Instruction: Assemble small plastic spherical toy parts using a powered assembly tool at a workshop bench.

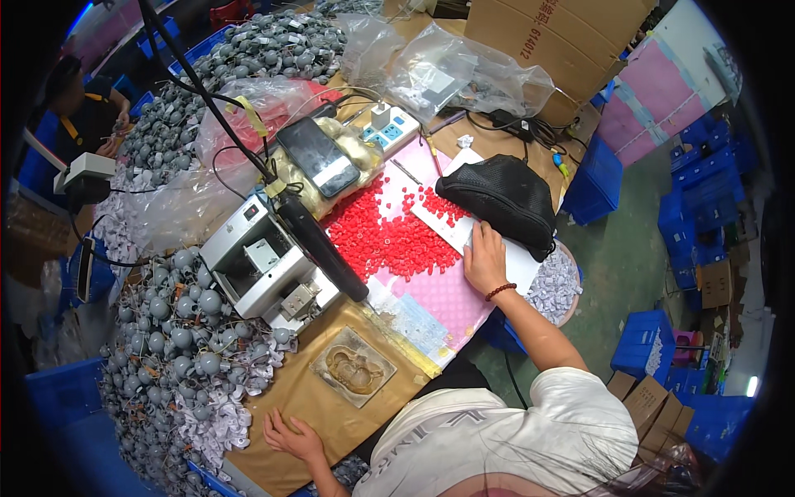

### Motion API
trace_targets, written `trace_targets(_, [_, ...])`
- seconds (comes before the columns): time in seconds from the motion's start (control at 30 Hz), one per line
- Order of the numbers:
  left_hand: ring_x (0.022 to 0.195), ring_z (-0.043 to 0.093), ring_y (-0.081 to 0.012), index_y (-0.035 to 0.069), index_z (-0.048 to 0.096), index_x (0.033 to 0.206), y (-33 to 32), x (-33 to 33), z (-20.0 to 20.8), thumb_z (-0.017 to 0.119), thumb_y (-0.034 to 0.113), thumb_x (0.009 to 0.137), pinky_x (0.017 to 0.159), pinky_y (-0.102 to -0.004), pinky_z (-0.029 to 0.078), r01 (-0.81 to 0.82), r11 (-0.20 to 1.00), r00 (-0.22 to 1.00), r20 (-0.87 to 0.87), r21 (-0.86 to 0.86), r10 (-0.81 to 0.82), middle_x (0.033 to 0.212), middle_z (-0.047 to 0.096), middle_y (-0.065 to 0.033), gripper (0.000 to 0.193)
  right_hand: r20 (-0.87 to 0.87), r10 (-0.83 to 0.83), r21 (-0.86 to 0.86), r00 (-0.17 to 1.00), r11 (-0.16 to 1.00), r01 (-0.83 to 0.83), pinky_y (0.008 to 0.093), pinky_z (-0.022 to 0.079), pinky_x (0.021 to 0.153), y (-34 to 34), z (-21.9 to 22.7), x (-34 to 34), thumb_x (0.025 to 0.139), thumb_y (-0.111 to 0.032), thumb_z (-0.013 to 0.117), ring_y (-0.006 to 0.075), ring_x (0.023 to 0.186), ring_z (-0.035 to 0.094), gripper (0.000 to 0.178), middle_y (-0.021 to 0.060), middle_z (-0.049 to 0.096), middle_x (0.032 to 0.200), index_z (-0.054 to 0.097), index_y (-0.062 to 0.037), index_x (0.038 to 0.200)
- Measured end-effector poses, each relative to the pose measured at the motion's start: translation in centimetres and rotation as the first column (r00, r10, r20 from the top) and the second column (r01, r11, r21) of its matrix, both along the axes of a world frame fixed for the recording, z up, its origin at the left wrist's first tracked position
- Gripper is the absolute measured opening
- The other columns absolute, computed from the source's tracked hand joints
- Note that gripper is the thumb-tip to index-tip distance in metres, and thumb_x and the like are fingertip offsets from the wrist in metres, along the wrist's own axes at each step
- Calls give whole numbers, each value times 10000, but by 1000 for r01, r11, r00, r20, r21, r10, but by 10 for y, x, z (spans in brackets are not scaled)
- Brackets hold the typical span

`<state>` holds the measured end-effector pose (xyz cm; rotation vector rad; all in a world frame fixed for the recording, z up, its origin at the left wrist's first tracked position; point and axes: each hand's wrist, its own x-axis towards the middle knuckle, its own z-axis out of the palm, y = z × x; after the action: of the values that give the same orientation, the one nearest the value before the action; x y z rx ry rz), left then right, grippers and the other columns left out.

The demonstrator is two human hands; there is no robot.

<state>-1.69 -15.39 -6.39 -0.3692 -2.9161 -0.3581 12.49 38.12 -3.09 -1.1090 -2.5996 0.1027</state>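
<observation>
My left hand (294, 436) rests on brown paper (286, 381) at the table's near edge, its fingers spread and holding nothing. Close to it lies a square metal mould plate (354, 365) with a rounded hollow. Farther right, my right hand (486, 258) has its fingers closed at the lower end of a flat white strip (437, 229). That strip lies along the right side of a heap of small red pieces (397, 244) on a pink sheet (447, 311). Under and beside this hand is a white sheet (520, 269). A black mesh pouch (505, 199) sits just beyond.
A grey-white machine (269, 257) with a black arm stands left of the red heap. Grey round parts with wires (182, 331) pile up at left. A phone (319, 156), a power strip (389, 131) and plastic bags (431, 70) lie farther back. Another person (83, 112) sits far left.
</observation>
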Motion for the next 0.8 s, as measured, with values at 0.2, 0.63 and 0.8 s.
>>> trace_targets(0.2, [1319, 416, -392, 88, 584, 1338, -1, 0, 0, 551, 250, 940, 1101, -560, 278, -2, 1000, 1000, 9, -4, 2, 1426, 497, -149, 431, -10, -9, -11, 1000, 1000, 9, 494, 396, 992, 2, -2, -1, 836, -113, 669, 407, 1224, 461, 574, 240, 469, 1378, 455, 46, 1345])
trace_targets(0.63, [1314, 421, -384, 89, 591, 1333, -3, 0, -2, 547, 262, 945, 1102, -549, 273, -3, 1000, 1000, 1, -5, 3, 1418, 508, -148, 428, -274, 85, -95, 958, 989, -114, 488, 372, 1080, -9, -4, -9, 870, -9, 566, 458, 1247, 457, 511, 300, 464, 1375, 460, 108, 1355])
trace_targets(0.8, [1320, 413, -383, 95, 585, 1340, -3, 0, -3, 549, 257, 944, 1109, -547, 265, -2, 1000, 1000, 6, -9, 2, 1424, 503, -143, 429, -267, 69, -108, 961, 989, -101, 500, 353, 1109, 7, -16, -22, 870, 9, 541, 484, 1260, 437, 525, 338, 427, 1382, 413, 135, 1363])
